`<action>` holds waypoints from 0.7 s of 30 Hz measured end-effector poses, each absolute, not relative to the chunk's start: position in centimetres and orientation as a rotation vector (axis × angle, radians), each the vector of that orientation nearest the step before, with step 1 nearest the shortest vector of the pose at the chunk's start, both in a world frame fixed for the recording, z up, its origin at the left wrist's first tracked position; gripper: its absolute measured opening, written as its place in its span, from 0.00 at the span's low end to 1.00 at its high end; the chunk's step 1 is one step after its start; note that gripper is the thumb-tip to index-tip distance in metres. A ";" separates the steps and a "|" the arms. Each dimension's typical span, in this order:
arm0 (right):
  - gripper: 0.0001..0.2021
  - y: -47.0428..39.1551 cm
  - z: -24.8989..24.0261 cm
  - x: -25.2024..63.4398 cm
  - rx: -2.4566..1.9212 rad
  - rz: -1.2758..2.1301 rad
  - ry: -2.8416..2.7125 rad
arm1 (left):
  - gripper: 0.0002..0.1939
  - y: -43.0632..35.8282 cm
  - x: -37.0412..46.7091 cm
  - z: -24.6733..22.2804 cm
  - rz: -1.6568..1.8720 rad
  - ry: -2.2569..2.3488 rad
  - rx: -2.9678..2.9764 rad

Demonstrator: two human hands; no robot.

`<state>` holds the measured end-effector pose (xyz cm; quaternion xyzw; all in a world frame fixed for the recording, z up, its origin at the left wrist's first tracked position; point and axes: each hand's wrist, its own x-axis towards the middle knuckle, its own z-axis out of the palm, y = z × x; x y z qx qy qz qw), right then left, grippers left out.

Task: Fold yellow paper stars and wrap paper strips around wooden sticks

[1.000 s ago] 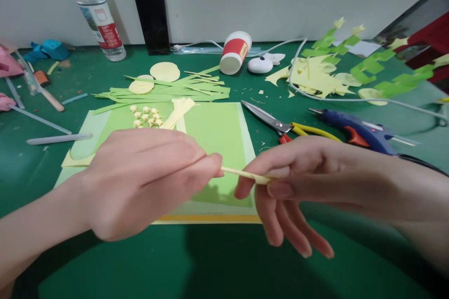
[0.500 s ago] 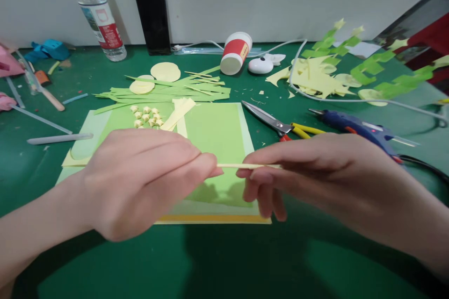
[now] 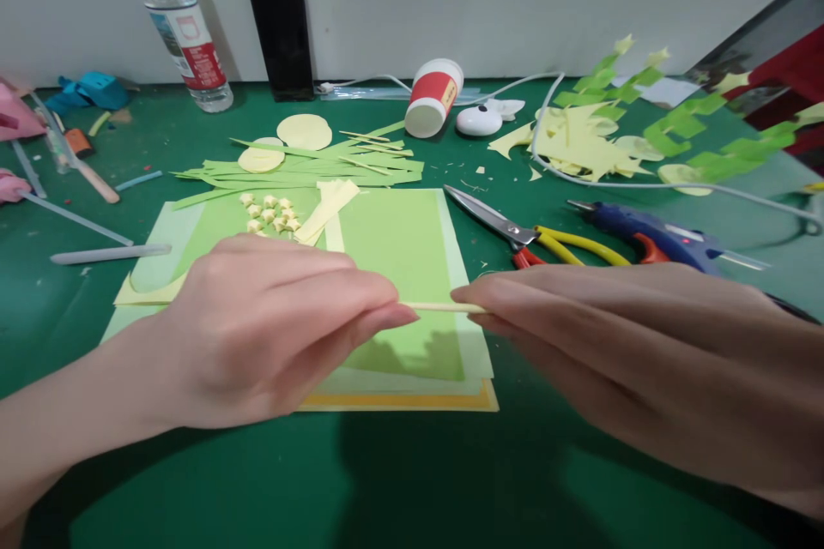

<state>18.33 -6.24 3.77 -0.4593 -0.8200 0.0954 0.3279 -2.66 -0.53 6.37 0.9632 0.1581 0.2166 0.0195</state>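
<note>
A thin pale-yellow paper strip point(image 3: 438, 306), seen nearly edge-on, is stretched level between my two hands. My left hand point(image 3: 276, 322) pinches its left end between thumb and fingers. The other end sits in a pinch of my right hand point(image 3: 618, 343), whose fingers lie together. Both hands hover over a stack of green and pale paper sheets point(image 3: 399, 249). On that stack, beyond my left hand, lie several small folded paper stars point(image 3: 269, 213) and some flat pale strips point(image 3: 330, 208). What my left palm may cover is hidden.
Scissors point(image 3: 495, 219) and a blue glue gun point(image 3: 657, 232) lie just past my right hand. Green strips point(image 3: 309, 171), a tipped paper cup point(image 3: 433, 99), a phone point(image 3: 278, 21) and a water bottle point(image 3: 190, 34) are farther back. A white cable point(image 3: 611, 184) crosses the right side.
My right hand has turned and its lower fingers have drawn in beside the others. More of the scissors' yellow handle shows. My left hand has shifted only slightly.
</note>
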 end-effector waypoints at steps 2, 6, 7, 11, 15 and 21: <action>0.09 -6.2 3.8 18.4 -1.120 0.140 -2.169 | 0.12 -0.4 -2.7 6.1 0.709 0.533 3.020; 0.12 -5.8 3.8 18.2 -1.090 0.563 -2.134 | 0.11 -0.6 -2.6 5.3 0.680 0.541 3.077; 0.12 -5.7 3.8 18.1 -1.060 0.702 -2.111 | 0.10 -0.7 -2.5 5.1 0.649 0.546 3.038; 0.10 -5.7 3.8 17.7 -1.018 0.913 -2.035 | 0.21 -1.4 -2.3 4.9 0.649 0.584 2.841; 0.09 -5.9 3.8 17.7 -1.102 0.661 -2.105 | 0.18 -1.7 -2.3 5.2 0.597 0.591 2.861; 0.11 -6.3 3.7 17.7 -1.185 0.236 -2.159 | 0.17 -1.9 -2.3 5.3 0.632 0.649 2.843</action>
